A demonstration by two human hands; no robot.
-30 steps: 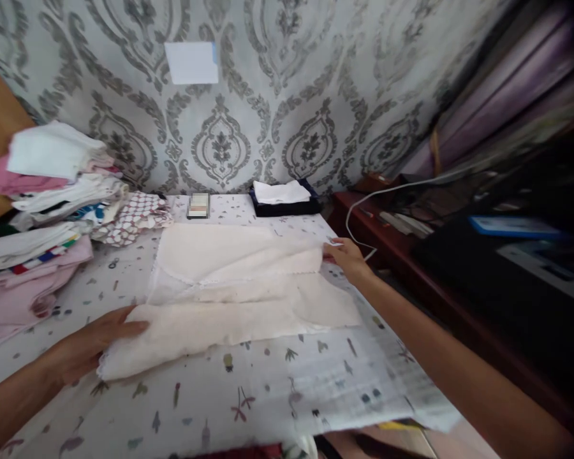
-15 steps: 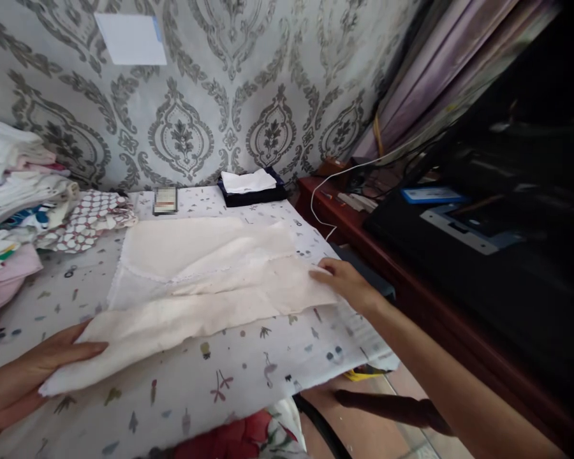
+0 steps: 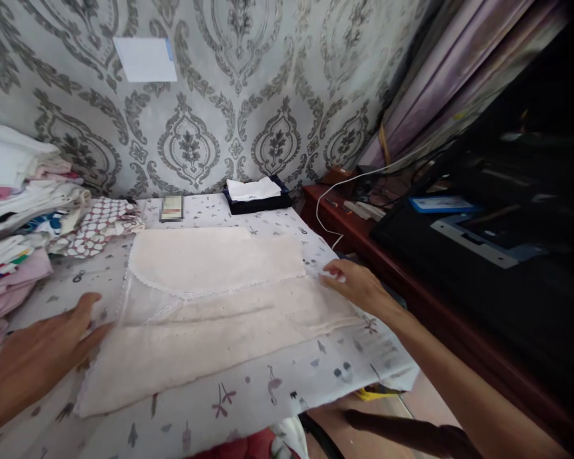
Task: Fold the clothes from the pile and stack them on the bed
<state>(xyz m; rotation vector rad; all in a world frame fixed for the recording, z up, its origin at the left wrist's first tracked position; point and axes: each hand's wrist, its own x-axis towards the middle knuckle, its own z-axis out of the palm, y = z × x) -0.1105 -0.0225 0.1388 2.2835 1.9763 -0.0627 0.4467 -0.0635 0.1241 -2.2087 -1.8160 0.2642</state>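
Note:
A cream cloth garment (image 3: 210, 347) with white lace trim lies spread in flat layers on the printed white sheet (image 3: 249, 395). Its scalloped upper panel (image 3: 205, 258) overlaps a thinner white part at the left. My left hand (image 3: 52, 350) hovers by the garment's left edge, thumb and fingers apart, holding nothing. At the right edge is my right hand (image 3: 356, 287), its fingers bent and a white gap showing between thumb and fingertips. It looks loose from the cloth, though its underside is hidden.
Piled clothes (image 3: 19, 185) and a dotted cloth (image 3: 95, 226) sit at the left. Toward the wall are a small pixelated item (image 3: 172, 208) and a dark folded stack (image 3: 258, 205) topped with white cloth. A dark red desk (image 3: 335, 220) with a white cable borders the right side.
The garment's near layer has come down flat and spread toward me. My left hand has let go of its corner and drawn back; my right hand has loosened at the right edge.

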